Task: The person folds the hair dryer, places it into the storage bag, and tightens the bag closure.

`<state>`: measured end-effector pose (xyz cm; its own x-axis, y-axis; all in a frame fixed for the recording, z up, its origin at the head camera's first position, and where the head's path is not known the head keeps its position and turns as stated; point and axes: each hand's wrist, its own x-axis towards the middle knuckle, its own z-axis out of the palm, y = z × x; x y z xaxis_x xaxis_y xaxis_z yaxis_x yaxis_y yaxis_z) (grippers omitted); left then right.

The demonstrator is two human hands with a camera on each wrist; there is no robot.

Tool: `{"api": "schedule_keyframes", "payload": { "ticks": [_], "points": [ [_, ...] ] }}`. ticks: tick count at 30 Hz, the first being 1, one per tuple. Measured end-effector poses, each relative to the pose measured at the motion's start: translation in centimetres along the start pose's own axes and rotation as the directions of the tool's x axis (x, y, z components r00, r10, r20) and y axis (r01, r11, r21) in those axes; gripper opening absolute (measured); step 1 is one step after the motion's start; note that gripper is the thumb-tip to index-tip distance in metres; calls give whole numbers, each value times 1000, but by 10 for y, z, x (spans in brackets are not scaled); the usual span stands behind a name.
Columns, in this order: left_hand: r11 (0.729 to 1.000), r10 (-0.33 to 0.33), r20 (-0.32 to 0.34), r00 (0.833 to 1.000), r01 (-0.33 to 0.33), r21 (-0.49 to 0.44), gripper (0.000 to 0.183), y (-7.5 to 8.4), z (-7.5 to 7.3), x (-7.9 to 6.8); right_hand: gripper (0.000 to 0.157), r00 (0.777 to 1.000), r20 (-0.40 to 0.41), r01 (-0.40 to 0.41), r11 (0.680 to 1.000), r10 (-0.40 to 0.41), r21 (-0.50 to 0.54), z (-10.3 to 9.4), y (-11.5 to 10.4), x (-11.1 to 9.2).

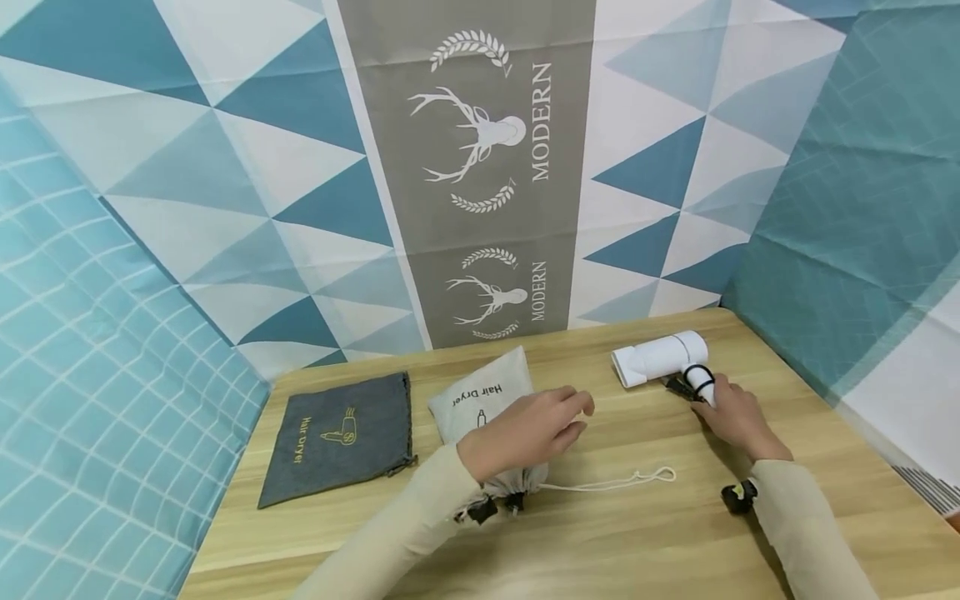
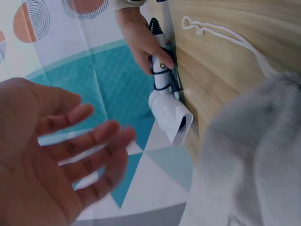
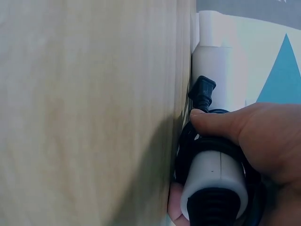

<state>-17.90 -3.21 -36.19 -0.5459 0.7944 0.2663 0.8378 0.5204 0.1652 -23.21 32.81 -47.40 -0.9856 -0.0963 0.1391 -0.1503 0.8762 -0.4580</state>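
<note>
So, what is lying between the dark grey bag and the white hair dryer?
The light grey bag, partly hidden by the left hand, then bare tabletop; the head view shows this.

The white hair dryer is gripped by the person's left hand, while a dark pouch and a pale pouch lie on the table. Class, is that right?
No: the right hand, not the left hand, grips the white hair dryer, as the head view shows. The dark pouch and pale pouch do lie on the table.
</note>
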Motion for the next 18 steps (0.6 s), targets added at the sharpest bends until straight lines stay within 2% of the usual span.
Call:
{"api": "schedule_keyframes", "payload": {
  "ticks": [7, 15, 18],
  "points": [
    [991, -117, 2, 993, 117, 63, 16, -12, 20, 48, 51, 999, -34, 35, 999, -35, 1, 1, 3, 0],
    [988, -133, -6, 991, 133, 82, 25, -27, 45, 95, 54, 1000, -16, 21, 996, -19, 82, 4, 7, 3],
    [983, -168, 15, 986, 166, 71, 31, -31, 51, 111, 55, 1000, -14, 15, 994, -13, 104, 2, 10, 4]
  ]
}}
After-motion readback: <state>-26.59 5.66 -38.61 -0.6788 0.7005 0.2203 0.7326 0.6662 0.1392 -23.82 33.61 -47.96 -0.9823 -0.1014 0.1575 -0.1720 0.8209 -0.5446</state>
